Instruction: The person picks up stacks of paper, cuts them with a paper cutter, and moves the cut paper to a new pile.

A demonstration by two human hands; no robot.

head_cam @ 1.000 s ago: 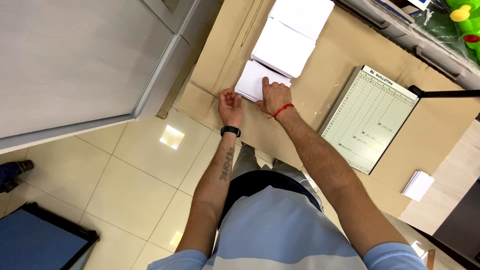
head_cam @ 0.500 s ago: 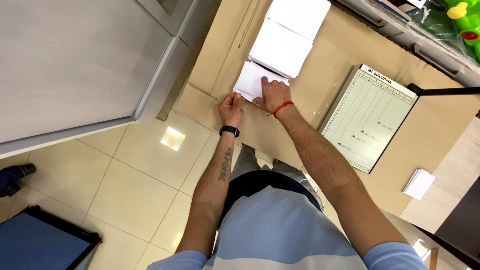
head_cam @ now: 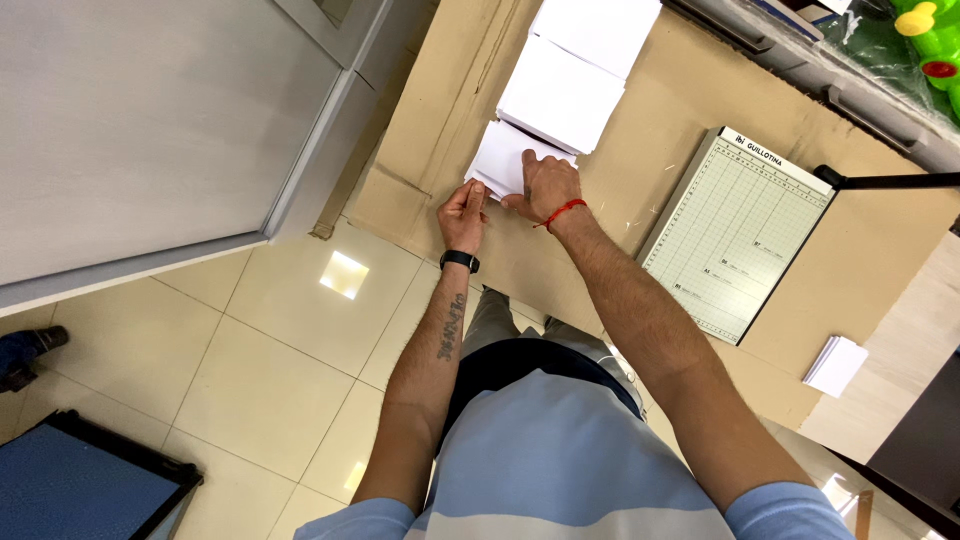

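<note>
Nearest the camera, both bare forearms reach out from pale blue short sleeves, angled forward over the tiled floor (head_cam: 200, 370) toward the cardboard-covered table (head_cam: 640, 110). The left arm is nearly straight, with a black band at the wrist; the left hand (head_cam: 463, 215) stands on its edge at the table's near-left edge, fingers pressed together and laid against the left side of a small stack of white paper (head_cam: 503, 160). The right arm comes in more slanted, a red cord around its wrist; the right hand (head_cam: 543, 185) lies palm down on top of the same stack, fingers slightly spread and flattened on the top sheet, thumb toward the left hand. The small stack sits just inside the near-left edge of the table, tilted against it.

Just beyond it, touching or overlapping its far corner, lies a larger pile of white sheets (head_cam: 560, 92), and another white pile (head_cam: 600, 28) past that toward the far edge. A pale green gridded paper cutter (head_cam: 735, 232) rests to the right, well apart from the hands. Near the right corner lies a small white pad (head_cam: 836, 365).
</note>
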